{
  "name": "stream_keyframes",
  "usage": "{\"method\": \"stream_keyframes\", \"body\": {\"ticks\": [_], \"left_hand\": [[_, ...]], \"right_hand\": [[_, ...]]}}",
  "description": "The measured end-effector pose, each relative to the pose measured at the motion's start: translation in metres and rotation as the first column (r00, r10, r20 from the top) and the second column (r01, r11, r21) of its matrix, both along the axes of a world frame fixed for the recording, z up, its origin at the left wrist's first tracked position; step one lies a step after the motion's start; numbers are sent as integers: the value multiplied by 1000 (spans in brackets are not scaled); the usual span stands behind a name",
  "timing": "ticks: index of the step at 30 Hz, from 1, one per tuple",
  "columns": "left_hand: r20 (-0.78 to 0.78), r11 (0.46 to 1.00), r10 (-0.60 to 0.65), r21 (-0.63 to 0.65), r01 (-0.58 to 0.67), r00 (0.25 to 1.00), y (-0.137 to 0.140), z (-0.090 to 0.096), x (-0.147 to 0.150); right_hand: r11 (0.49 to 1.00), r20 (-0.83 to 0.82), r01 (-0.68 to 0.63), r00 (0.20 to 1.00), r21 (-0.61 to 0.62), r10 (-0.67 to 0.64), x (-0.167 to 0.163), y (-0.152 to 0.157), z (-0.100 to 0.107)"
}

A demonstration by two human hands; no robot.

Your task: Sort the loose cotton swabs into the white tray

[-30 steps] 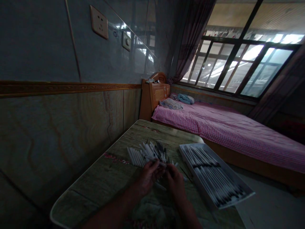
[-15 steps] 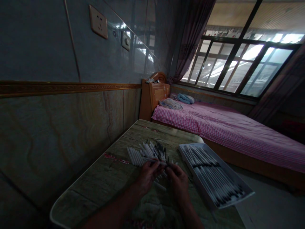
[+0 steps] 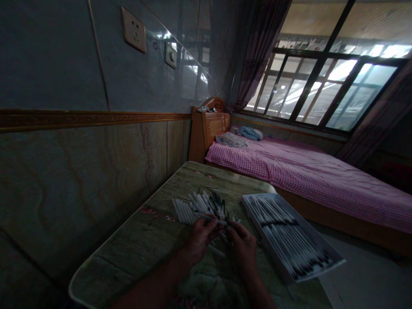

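Over the table, my left hand is closed around a slim white pen barrel, which lies roughly level. My right hand meets its right end, fingertips pinched on a small dark piece too small to name. Just beyond my hands lie a row of white tubes, a looser bunch of white tubes and a cluster of black slim pieces. One loose white tube rests between my forearms. On the right, a pale tray holds many white pens with black ends in two rows.
The tray stands along the table's right edge. A tiled wall runs along the left side. Behind the table is a bed with a pink checked cover and a wooden headboard. A window with curtains is at the back.
Both hands stay almost in place, with the barrel still between them. My right hand has shifted very slightly at the barrel's end; the view has barely moved.
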State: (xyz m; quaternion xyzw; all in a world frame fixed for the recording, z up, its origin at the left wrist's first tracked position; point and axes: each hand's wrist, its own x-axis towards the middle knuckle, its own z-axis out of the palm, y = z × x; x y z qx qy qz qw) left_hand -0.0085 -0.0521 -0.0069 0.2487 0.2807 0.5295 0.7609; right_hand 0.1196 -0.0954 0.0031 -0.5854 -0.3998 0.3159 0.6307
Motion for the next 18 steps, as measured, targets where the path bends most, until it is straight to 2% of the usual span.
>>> {"method": "stream_keyframes", "body": {"ticks": [6,14,18], "left_hand": [[-3,999,15,-29,-16,1000,2,-4,0],[-21,1000,11,-23,-11,1000,2,-4,1],[-13,1000,1,-14,-1,1000,2,-4,1]], "right_hand": [[1000,-37,-15,999,-3,14,1,1,-4],[1000,17,-14,1000,-4,14,-2,-3,6],[999,29,-26,999,-22,27,-1,-3,4]]}}
